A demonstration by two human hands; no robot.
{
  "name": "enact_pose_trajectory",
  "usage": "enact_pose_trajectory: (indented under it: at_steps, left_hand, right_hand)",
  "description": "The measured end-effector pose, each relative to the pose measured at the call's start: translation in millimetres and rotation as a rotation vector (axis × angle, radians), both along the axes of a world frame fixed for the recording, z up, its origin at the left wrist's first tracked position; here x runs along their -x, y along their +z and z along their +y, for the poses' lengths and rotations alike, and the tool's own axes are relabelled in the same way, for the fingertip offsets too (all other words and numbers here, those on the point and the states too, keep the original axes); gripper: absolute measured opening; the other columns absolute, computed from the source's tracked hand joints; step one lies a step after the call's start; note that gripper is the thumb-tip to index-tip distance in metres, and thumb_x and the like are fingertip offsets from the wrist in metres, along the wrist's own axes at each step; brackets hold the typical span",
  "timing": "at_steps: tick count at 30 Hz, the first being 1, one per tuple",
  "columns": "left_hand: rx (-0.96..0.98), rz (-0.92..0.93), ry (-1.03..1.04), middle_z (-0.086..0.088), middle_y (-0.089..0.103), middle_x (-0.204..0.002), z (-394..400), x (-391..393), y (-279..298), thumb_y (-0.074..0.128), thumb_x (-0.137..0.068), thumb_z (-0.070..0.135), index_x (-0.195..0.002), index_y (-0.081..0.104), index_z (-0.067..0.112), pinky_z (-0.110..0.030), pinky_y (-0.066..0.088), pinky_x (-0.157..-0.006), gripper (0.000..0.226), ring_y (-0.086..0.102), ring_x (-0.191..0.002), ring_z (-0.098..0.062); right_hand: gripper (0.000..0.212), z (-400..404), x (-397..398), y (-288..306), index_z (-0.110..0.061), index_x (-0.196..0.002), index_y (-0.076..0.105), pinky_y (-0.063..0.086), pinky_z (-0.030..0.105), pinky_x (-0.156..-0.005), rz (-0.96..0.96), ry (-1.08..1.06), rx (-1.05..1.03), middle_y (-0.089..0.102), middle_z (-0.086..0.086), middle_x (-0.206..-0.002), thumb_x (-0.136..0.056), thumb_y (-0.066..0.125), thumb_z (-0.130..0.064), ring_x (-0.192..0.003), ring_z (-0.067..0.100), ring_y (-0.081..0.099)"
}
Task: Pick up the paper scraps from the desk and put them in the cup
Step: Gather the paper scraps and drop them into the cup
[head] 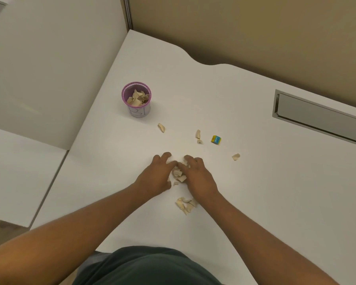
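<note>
A purple-rimmed cup (136,101) stands on the white desk (255,182) at the far left, with several beige paper scraps inside it. My left hand (155,174) and my right hand (197,174) lie side by side on the desk, fingers curled around a small heap of scraps (178,175) between them. A second heap of scraps (185,204) lies just in front of my right wrist. Single scraps lie further out: one scrap (161,127) near the cup, a long scrap (198,135) in the middle, and a loose scrap (236,156) to the right.
A small yellow and blue block (216,139) sits beside the middle scrap. A grey cable slot (317,118) is set into the desk at the right. A beige partition (255,27) runs behind the desk, whose left edge drops off below the cup.
</note>
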State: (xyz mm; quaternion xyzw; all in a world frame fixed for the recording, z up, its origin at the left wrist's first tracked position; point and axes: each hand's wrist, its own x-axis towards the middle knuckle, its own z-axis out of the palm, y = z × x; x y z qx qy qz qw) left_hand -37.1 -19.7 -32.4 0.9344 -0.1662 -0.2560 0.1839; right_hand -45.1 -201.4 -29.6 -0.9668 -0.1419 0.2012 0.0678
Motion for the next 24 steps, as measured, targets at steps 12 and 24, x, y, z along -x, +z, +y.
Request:
enact_pose_trajectory:
  at_steps: [12, 24]
  left_hand:
    - [0.155, -0.082, 0.217, -0.010, 0.076, -0.107, 0.9, -28.5, 2.0, 0.068, -0.092, 0.012, -0.108, 0.082, 0.011, -0.039, 0.055, -0.090, 0.021, 0.070, -0.102, -0.027]
    - [0.215, -0.358, 0.685, -0.015, 0.070, -0.073, 77.6, -167.3, 93.0, 0.075, -0.083, 0.020, -0.086, 0.081, 0.006, -0.028, 0.053, -0.062, 0.016, 0.066, -0.072, -0.033]
  right_hand:
    - [0.036, -2.6, -7.6, -7.3, -0.019, -0.101, 0.071, 0.048, 0.029, -0.075, -0.035, -0.169, -0.224, 0.066, -0.005, -0.102, -0.078, 0.055, 0.005, -0.095, 0.018, 0.053]
    - [0.028, -7.0, -5.0, -8.8, -0.020, -0.078, 0.061, 0.045, 0.029, -0.065, -0.033, -0.195, -0.311, 0.061, -0.009, -0.080, -0.074, 0.052, 0.006, -0.081, 0.014, 0.046]
